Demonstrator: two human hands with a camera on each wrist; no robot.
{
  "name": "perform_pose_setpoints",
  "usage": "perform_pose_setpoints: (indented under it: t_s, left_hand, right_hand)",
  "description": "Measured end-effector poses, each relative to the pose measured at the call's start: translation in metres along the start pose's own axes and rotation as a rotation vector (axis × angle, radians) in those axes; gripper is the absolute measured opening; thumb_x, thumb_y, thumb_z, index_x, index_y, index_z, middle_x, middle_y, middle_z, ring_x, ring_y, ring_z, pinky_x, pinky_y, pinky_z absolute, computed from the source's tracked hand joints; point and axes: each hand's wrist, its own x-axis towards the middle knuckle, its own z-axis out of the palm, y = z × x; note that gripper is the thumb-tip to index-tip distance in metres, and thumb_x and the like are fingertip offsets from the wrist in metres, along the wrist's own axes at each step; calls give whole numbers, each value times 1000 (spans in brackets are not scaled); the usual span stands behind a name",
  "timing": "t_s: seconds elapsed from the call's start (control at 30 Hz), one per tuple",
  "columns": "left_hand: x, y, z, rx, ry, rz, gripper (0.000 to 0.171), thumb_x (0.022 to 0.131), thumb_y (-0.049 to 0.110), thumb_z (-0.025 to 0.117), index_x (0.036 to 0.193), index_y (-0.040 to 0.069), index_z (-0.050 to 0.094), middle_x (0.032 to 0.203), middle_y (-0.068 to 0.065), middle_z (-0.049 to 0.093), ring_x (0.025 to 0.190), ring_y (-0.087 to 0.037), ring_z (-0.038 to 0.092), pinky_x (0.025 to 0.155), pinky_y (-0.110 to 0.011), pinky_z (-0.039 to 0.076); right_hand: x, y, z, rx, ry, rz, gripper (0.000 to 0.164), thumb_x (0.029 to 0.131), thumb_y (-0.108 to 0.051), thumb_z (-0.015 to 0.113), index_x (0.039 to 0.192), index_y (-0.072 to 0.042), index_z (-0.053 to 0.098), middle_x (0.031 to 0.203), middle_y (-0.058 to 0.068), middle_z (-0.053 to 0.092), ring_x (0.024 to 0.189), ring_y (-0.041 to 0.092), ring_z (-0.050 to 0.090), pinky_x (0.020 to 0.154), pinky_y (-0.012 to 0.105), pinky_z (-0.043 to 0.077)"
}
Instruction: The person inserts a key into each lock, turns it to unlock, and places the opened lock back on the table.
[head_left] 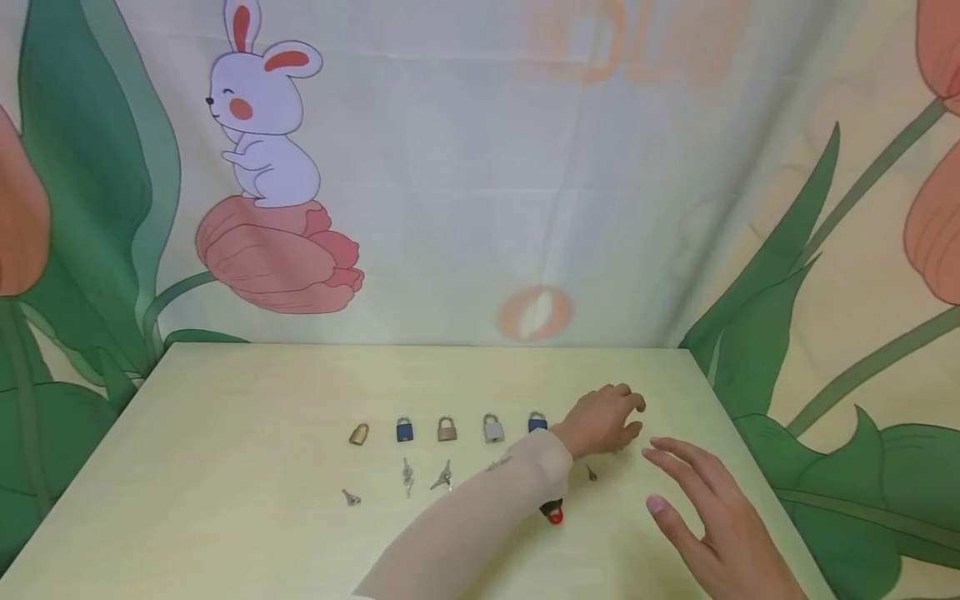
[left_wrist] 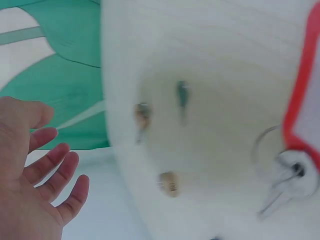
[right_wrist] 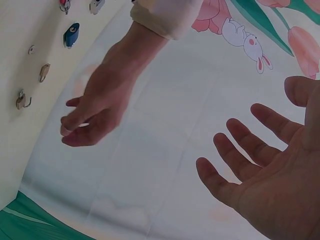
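Here's the left hand [head_left: 603, 419], fingers loosely bent around nothing, stretched over the desk [head_left: 247, 517] toward its right edge, with the right hand [head_left: 723, 521] just beside it, spread wide and holding nothing. A small key [head_left: 592, 473] lies just below the left hand, and there's a brown padlock [right_wrist: 45, 71] and an open padlock [right_wrist: 20, 102] toward the desk's back right corner! Leftward, five more padlocks [head_left: 447, 430] line up parallel to the back edge, keys [head_left: 408, 478] on their front-edge side.
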Motion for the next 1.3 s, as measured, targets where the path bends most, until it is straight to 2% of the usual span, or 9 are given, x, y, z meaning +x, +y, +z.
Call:
perform_pose_setpoints:
  t_s: [0.07,0.27,0.53,0.8,1.07,1.3]
  left_hand:
    - [-3,3,-10,-6,20,15,33,99,36,56,129,24,60,128,5,60,109,-11,60,90,-24,52]
    - [-19,2,-41,-6,87,60,32,100,35,56,128,22,61,127,5,60,105,-11,60,85,-22,52]
    - [-45,-7,-72,-13,164,103,30,99,33,56,126,21,61,123,6,61,100,-10,60,81,-21,50]
    - [-82,-12,-107,-3,258,154,28,99,33,57,122,19,63,120,5,63,101,-10,63,83,-21,52]
    - [-120,-28,-130,10,357,165,24,99,31,57,119,19,63,118,5,62,107,-11,61,90,-25,51]
    - [-160,-44,-141,-11,430,161,22,97,29,61,116,17,65,118,5,62,105,-11,59,87,-26,50]
  right_hand:
    - [1,-2,-1,-2,-2,1,51,92,-25,70,139,-30,53,139,-7,51,124,13,48,94,34,45]
    - [5,-4,-3,23,20,-37,51,91,-20,70,139,-26,54,140,-5,51,126,14,47,101,7,29]
    - [13,-7,1,55,22,-78,53,90,-17,70,140,-25,52,142,-3,49,128,13,45,100,9,29]
    - [27,-18,1,70,34,-151,56,88,-14,73,139,-22,54,141,0,50,128,16,45,103,9,29]
    - [38,-24,-2,115,27,-153,55,87,-13,73,138,-20,55,142,1,51,131,17,45,105,9,27]
    - [46,-29,1,138,15,-157,53,89,-16,71,139,-23,54,143,-2,50,132,15,44,106,9,26]
